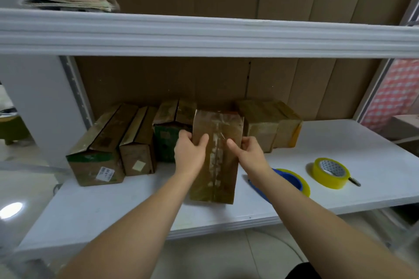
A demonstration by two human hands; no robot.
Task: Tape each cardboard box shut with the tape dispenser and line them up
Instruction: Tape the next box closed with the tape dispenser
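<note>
Two hands, left hand [189, 154] and right hand [251, 151], both gripping one glossy tape-wrapped oblong cardboard box [215, 161].

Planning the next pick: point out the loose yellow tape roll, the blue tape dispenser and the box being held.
Loose yellow tape roll [330, 173]: head view, outer band.
Blue tape dispenser [289, 179]: head view, blue body.
Held brown cardboard box [215, 165]: head view, taped top face.

Folded papers [70, 3] on upper shelf [204, 34]; checkered cloth [394, 97] right.
</note>
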